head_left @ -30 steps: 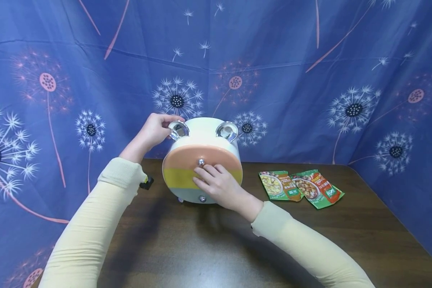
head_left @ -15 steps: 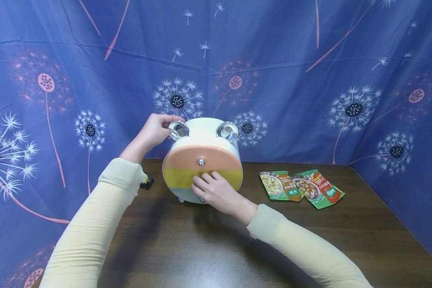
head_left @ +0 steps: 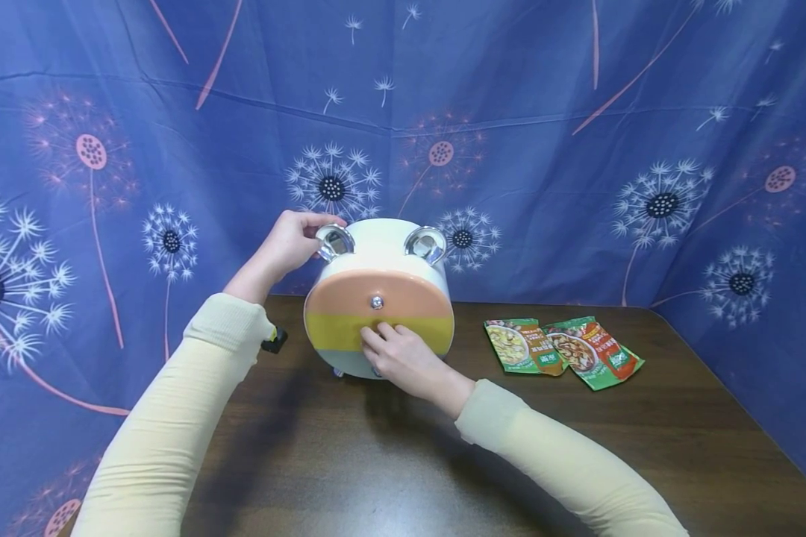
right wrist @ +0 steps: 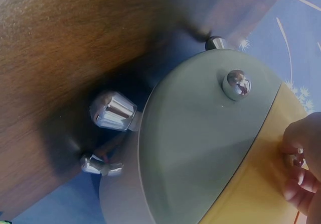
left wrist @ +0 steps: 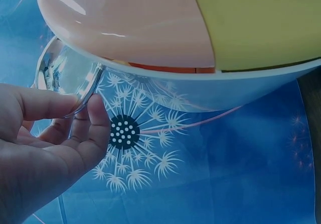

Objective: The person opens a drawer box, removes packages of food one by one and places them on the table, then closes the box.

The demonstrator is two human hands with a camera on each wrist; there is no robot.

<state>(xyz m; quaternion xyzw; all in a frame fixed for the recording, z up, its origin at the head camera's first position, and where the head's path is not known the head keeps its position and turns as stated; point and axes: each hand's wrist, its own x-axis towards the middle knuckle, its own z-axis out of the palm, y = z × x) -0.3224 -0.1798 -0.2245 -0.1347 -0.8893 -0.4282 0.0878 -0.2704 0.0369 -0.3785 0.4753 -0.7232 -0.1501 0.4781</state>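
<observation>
Left hand [head_left: 287, 242] pinches round chrome ear [left wrist: 67, 76], right hand [head_left: 406, 362] silver knob [right wrist: 291, 159]; my yanking could tip the striped drum-shaped cabinet [head_left: 349, 298].

A curtained-off tabletop corner; whether in a home, studio or workplace cannot be told. Creased blue fabric [head_left: 510, 60] printed with white and pink dandelions hangs behind and to both sides of a dark brown wood-grain table [head_left: 322, 462], where two colourful food packets [head_left: 592, 354] lie.

On the table [head_left: 295, 462] before the curtain [head_left: 510, 67], the box [head_left: 342, 291] stands left of two packets [head_left: 598, 358].
</observation>
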